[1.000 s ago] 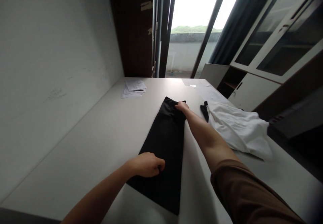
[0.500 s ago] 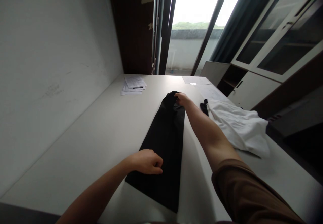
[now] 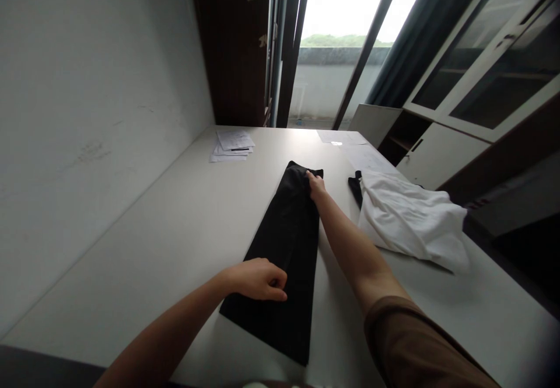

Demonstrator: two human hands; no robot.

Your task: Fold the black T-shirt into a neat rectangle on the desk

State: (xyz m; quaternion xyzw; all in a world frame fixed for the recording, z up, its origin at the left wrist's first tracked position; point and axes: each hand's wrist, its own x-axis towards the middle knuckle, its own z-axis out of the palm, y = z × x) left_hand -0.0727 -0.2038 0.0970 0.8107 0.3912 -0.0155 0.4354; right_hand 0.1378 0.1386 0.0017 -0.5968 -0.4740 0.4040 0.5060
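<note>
Take the black cloth (image 3: 284,219) as the reference; it lies lengthwise on the white table (image 3: 175,230), folded into a long panel that widens toward its near end. The left hand (image 3: 258,280) rests on the near half of the cloth, fingers curled inward; whether they pinch any fabric cannot be told, since the knuckles hide the undersides. The right hand (image 3: 315,185) reaches to the far end, its fingertips touching the cloth just inside the far right corner; the pictures do not show whether thumb and fingers are closed on a layer. The white cloth (image 3: 411,213) lies to the right of the reference, apart from it, and a stack of papers (image 3: 231,147) lies beyond its far end, to the left. The step in hand is judged to be straightening the far end. For a good result, keep the near half anchored with light, even pressure, so that the panel does not slide. Work the far corner outward along the table, bringing all layers to one line. Avoid lifting the fabric sharply: this would likely bunch the layers and skew the long edges.
</note>
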